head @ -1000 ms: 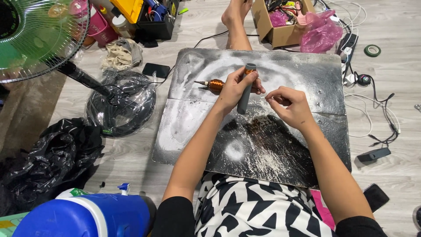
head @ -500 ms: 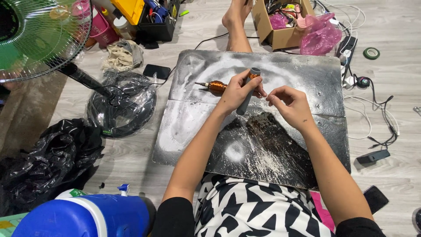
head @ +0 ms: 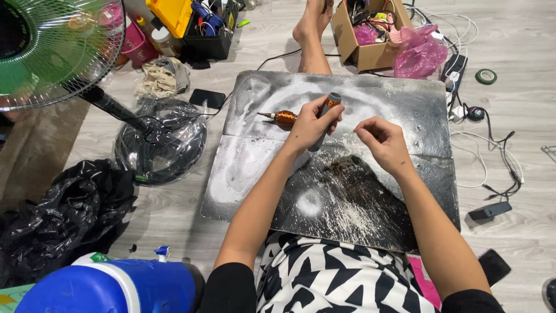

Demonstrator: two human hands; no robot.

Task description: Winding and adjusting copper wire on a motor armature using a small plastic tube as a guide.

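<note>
My left hand grips a slim grey pen-shaped tool, tilted with its top pointing away from me. Just left of that hand lies a copper-wound armature with a thin shaft sticking out to the left; whether the hand touches it I cannot tell. My right hand hovers a little to the right with fingers curled and thumb pinched to forefinger; anything held there is too small to see. Both hands are over a dark, dusty grey board lying on the floor in front of my lap.
A standing fan with a round black base is at the left. A black plastic bag and a blue container lie near left. A cardboard box, pink bag, cables and a tape roll are at the back right. A bare foot rests beyond the board.
My left hand has tilted the grey tool more upright and shifted it slightly away from me. My right hand has drawn a little to the right, apart from the left.
</note>
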